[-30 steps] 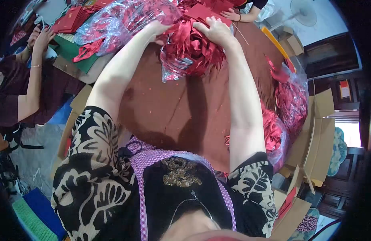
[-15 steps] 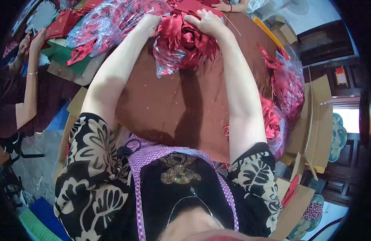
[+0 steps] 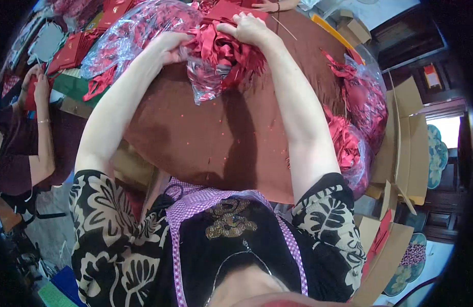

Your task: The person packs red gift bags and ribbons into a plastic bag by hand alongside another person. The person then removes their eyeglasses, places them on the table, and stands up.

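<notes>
A bundle of shiny red ribbons, partly wrapped in clear plastic, lies at the far side of the round brown table. My left hand is at the left edge of the bundle, its fingers closed on the plastic or ribbons there. From the right, my right hand grips the top of the bundle, thumb pointing left. Flat red pieces lie just behind it. The fingertips of both hands are partly hidden among the ribbons.
Clear plastic bags of red items lie at the back left. More bagged ribbons line the right edge, beside open cardboard boxes. A co-worker's hands hold something red at the left; another person's hand rests at the back.
The view has shifted, so the table scene sits further left. My left hand has turned and its fingers now show at the bundle's edge. The co-worker at the left now holds a red item.
</notes>
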A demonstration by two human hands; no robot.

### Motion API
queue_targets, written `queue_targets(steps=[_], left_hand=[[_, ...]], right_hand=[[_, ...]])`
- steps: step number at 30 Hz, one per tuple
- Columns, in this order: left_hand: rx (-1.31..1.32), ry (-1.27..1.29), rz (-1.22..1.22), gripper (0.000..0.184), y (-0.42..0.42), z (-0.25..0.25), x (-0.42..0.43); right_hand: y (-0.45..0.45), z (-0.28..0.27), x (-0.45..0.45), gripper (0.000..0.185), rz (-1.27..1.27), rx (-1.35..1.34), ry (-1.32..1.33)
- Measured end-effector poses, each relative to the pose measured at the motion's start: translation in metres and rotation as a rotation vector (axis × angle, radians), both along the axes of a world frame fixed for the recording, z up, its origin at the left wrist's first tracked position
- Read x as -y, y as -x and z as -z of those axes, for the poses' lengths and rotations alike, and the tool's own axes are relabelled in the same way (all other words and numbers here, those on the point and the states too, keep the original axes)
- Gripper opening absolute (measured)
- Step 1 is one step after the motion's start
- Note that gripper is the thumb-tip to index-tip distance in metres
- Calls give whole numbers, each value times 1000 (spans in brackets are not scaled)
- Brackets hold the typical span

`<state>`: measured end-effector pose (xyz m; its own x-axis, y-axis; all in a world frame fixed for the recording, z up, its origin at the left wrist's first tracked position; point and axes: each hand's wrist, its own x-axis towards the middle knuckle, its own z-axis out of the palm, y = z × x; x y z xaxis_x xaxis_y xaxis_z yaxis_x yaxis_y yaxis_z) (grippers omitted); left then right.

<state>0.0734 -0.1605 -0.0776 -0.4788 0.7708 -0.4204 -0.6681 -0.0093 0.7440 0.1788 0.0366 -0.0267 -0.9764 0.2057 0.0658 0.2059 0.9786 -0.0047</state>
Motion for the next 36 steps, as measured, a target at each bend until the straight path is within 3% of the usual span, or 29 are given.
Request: queue_targets(steps=[2, 5, 7, 8, 11, 13, 15, 17, 18, 20, 21, 23, 24, 26, 28, 30, 32, 36], left_hand=[[-107, 53, -183, 13, -8, -32, -2], [-14, -58, -192, 11, 13, -38, -17], [-658, 27, -211, 9, 2, -55, -36], [-668, 25, -201, 9, 0, -61, -42], [-1071, 52, -332, 12, 15, -72, -71], [-1098, 145, -358, 13, 7, -90, -82], [-1155, 215, -319, 14, -9, -97, -78], [-1403, 278, -325, 17, -16, -94, -62], [-1596, 430, -416, 21, 23, -61, -69], [-1733, 581, -432, 25, 5, -71, -51], [-1745, 579, -426, 25, 3, -77, -51], [-2101, 200, -684, 31, 1, -88, -51], [-2107, 201, -679, 31, -11, -95, -53], [-1847, 93, -57, 33, -38, -106, -58], [-2058, 148, 213, 50, -32, -86, -61], [-2018, 406, 311, 59, -45, -77, -55], [-1937, 231, 404, 74, -45, -75, -53], [-1970, 375, 562, 94, -38, -77, -64]], right_hand=[[-2, -1, -1, 85, 13, -10, 1], [2, 3, -1, 82, 19, 3, -9], [1, -6, 4, 79, 19, 37, -14], [-1, -10, 7, 76, 12, 79, -23], [0, 0, 6, 62, 24, 1, -44], [-3, -2, 4, 53, -2, -42, -12], [-7, -9, 6, 60, 14, -20, -6], [-11, -13, 8, 68, 24, -31, 59], [-12, -13, 9, 68, 38, -43, 68], [-12, -11, 10, 79, 34, -109, 140], [-12, -12, 11, 81, 25, -103, 152], [-13, -12, 13, 81, 27, -109, 142], [-15, -13, 12, 81, 22, -109, 128], [-15, -15, 11, 76, 31, -96, 146], [-11, -4, 4, 68, 8, -113, 188], [-8, -3, 0, 63, 11, -148, 163], [-13, -13, 6, 63, 30, -39, 177], [-17, -23, 4, 56, -21, -10, 267]])
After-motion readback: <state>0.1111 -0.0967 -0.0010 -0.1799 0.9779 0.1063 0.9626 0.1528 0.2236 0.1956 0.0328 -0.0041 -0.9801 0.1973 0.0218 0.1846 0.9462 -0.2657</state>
